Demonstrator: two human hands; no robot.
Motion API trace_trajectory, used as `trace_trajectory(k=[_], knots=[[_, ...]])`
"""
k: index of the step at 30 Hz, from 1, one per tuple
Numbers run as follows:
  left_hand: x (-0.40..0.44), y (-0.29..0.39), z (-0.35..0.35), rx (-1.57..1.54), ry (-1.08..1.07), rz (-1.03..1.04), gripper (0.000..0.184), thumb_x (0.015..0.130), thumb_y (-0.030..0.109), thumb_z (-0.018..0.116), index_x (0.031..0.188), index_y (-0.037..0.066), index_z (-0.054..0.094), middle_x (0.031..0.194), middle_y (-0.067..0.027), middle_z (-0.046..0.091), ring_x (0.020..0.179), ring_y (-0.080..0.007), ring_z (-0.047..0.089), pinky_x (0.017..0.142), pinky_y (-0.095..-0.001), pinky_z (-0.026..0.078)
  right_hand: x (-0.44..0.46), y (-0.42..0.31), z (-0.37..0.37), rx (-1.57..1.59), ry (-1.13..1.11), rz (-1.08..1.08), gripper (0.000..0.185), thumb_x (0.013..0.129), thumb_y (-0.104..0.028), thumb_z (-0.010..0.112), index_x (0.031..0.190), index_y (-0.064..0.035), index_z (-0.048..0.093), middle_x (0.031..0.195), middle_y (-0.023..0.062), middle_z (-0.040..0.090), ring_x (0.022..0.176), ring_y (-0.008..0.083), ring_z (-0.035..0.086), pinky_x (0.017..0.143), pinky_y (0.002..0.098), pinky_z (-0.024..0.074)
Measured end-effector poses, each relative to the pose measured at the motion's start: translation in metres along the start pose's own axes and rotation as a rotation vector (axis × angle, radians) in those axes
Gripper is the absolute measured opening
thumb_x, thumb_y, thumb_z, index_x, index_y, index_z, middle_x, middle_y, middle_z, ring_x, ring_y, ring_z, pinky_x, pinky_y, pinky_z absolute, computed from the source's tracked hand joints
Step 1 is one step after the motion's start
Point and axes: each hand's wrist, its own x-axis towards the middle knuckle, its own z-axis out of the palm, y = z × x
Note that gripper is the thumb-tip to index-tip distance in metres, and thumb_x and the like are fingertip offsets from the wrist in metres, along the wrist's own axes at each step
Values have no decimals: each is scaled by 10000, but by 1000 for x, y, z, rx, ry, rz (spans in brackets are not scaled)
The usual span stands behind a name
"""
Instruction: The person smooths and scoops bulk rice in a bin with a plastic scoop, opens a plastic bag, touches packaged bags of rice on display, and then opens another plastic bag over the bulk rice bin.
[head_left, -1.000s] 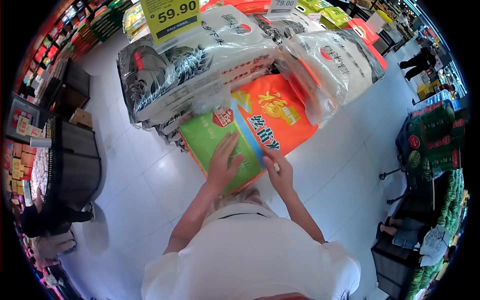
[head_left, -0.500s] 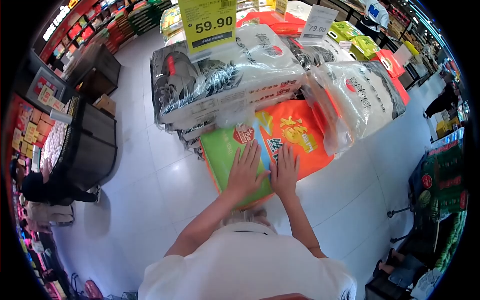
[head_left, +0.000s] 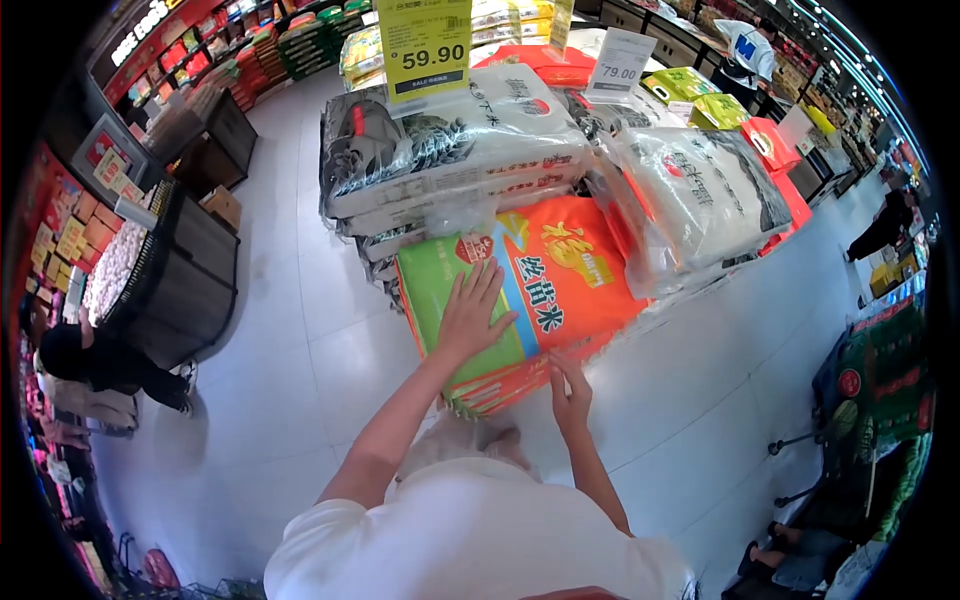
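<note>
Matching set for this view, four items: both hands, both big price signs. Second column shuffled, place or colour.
1. Left hand
2. Right hand
3. Sign reading 59.90
4. Sign reading 79.00

A. White
B. At the near edge of the green-and-orange bag
C. Yellow
D. On the bag's green part

Pairs: 1-D, 2-B, 3-C, 4-A

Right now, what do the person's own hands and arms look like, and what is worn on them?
The left hand and right hand wear no gloves, and no watch or bracelet shows. The white shirt has short sleeves.
</note>
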Motion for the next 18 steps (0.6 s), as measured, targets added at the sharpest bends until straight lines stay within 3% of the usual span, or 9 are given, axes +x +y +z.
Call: trace_trajectory(k=[3, 7, 11, 14, 17, 18], knots=[[-2, 0, 4, 16, -8, 4, 780, 954, 517, 527, 1522, 27, 317, 1612, -145, 260, 1493, -325, 224, 1204, -513, 157, -79, 32, -23, -9, -141, 331, 228, 966, -184, 618, 1096, -23, 714, 1086, 164, 715, 988, 277, 693, 873, 353, 523], [-4, 0, 6, 52, 17, 30, 768, 942, 495, 562, 1512, 31, 339, 1593, -168, 292, 1490, -337, 231, 1200, -536, 164, -181, 68, -49, -369, -336, 383, 213, 936, -195, 627, 1058, -56, 732, 1040, 169, 718, 948, 344, 691, 817, 382, 542], [-7, -5, 12, 66, 12, 51, 756, 962, 501, 523, 1523, 36, 318, 1605, -160, 266, 1494, -356, 205, 1195, -552, 149, -239, 87, -42, -340, -330, 462, 219, 922, -200, 636, 1064, -61, 730, 1022, 160, 722, 941, 345, 691, 825, 406, 543], [-13, -1, 12, 65, 14, 56, 757, 951, 481, 552, 1523, 43, 320, 1601, -162, 273, 1494, -370, 196, 1192, -569, 148, -262, 105, -14, -284, -256, 635, 280, 920, -245, 593, 1091, -62, 719, 1116, 157, 700, 1044, 342, 658, 910, 419, 516], [-37, 9, 6, 53, -30, 37, 755, 946, 468, 553, 1533, 62, 310, 1617, -144, 240, 1499, -387, 159, 1193, -575, 134, -290, 133, 22, -238, -193, 642, 309, 892, -264, 638, 1106, -54, 715, 1027, 170, 721, 950, 350, 689, 844, 406, 538], [-52, 17, 1, 63, -41, 37, 760, 936, 459, 565, 1535, 67, 309, 1618, -144, 237, 1499, -392, 155, 1194, -577, 132, -306, 151, 35, -263, -262, 659, 317, 889, -281, 636, 1100, -59, 719, 1026, 171, 721, 954, 349, 687, 849, 410, 535]])
